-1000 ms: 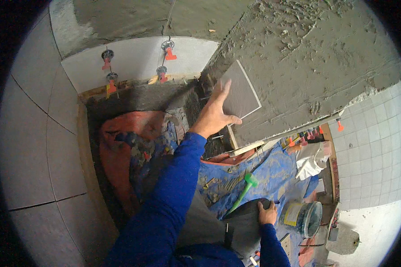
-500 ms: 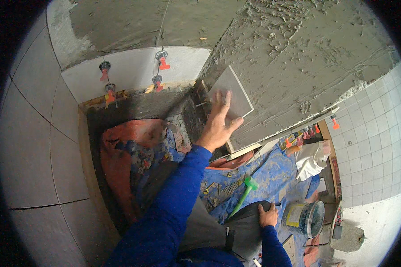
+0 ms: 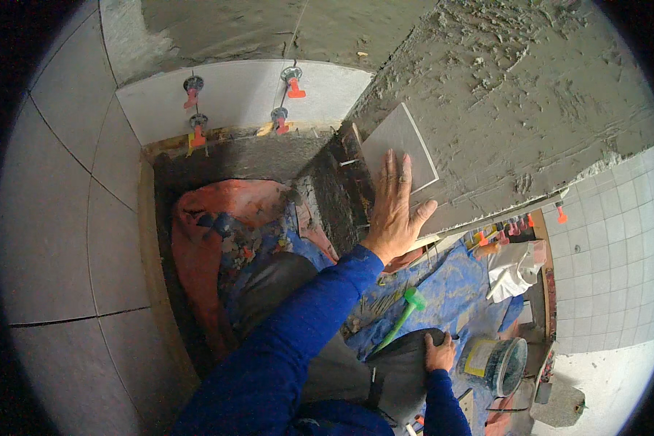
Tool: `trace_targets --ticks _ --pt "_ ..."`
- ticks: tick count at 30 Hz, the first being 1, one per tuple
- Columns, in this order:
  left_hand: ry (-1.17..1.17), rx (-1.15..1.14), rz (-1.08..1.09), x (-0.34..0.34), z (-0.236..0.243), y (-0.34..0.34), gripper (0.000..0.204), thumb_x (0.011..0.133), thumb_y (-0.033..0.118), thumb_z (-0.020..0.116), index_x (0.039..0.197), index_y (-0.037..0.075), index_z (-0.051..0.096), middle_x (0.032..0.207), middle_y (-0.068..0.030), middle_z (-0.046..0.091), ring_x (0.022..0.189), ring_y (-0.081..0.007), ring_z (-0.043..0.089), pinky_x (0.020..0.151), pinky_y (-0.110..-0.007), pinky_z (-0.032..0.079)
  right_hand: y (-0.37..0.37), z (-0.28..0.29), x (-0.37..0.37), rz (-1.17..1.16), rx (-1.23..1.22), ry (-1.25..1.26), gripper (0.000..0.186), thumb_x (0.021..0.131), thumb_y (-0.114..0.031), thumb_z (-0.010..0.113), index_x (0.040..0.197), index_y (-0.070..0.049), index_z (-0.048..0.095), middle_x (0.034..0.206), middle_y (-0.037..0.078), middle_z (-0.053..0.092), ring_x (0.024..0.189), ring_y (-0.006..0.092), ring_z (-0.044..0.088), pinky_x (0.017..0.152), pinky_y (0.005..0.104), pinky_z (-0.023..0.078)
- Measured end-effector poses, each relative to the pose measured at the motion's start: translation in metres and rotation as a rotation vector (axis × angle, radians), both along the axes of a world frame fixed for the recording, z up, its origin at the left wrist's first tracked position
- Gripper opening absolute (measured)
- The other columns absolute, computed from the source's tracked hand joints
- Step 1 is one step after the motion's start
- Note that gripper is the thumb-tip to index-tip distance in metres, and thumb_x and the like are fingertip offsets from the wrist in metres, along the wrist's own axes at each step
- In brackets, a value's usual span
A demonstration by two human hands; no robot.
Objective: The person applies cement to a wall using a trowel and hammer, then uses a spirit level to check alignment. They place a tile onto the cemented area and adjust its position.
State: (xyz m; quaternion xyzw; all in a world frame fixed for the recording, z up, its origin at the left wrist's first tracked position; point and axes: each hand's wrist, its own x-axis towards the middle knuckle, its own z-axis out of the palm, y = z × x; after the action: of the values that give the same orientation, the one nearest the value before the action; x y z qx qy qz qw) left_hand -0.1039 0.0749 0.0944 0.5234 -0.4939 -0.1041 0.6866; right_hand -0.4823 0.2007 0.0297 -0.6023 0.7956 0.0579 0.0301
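My left hand [image 3: 397, 211] reaches forward with its fingers stretched out, their tips lying against a cut grey tile piece [image 3: 407, 149]. The tile piece rests on the wet grey mortar [image 3: 516, 109] at the inner end of the ledge, beside a dark, rough-edged opening. Lower right, my right hand [image 3: 439, 352] lies on my knee [image 3: 403, 349] with thumb and fingers apart. No object shows in either hand.
Large grey tiles [image 3: 51, 240] line the left wall. Red-tabbed levelling clips [image 3: 198, 134] stick out at a white tile strip. A green mallet [image 3: 407, 312] lies on a blue sheet [image 3: 450, 272], near a bucket [image 3: 501, 363] and a white bag [image 3: 512, 269].
My left hand has slid back toward me on the tile piece, and its fingers have straightened out. The view has shifted slightly. My right hand stays on the knee.
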Motion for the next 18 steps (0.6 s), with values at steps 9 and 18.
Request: trace_targets --ticks 9,18 --pt "0.191 -0.088 0.042 0.055 0.001 -0.011 0.038 0.105 0.035 0.057 0.126 0.005 0.068 0.137 -0.0174 0.060 0.130 -0.0363 0.054 0.112 -0.046 0.041 0.003 0.004 0.002 -0.022 -0.008 0.029 0.086 0.088 -0.059 0.068 0.150 -0.004 0.048 0.146 0.025 0.054 0.135 0.0427 0.050 0.114 0.0490 0.041" --pt "0.063 -0.091 0.161 0.037 0.002 -0.011 0.047 0.100 0.031 0.067 0.137 0.003 0.061 0.144 -0.0201 0.055 0.134 -0.0385 0.050 0.114 -0.048 0.039 0.002 0.012 0.015 -0.081 0.007 -0.014 0.084 0.089 -0.057 0.069 0.151 -0.005 0.047 0.147 0.024 0.053 0.137 0.0452 0.048 0.114 0.0519 0.041"
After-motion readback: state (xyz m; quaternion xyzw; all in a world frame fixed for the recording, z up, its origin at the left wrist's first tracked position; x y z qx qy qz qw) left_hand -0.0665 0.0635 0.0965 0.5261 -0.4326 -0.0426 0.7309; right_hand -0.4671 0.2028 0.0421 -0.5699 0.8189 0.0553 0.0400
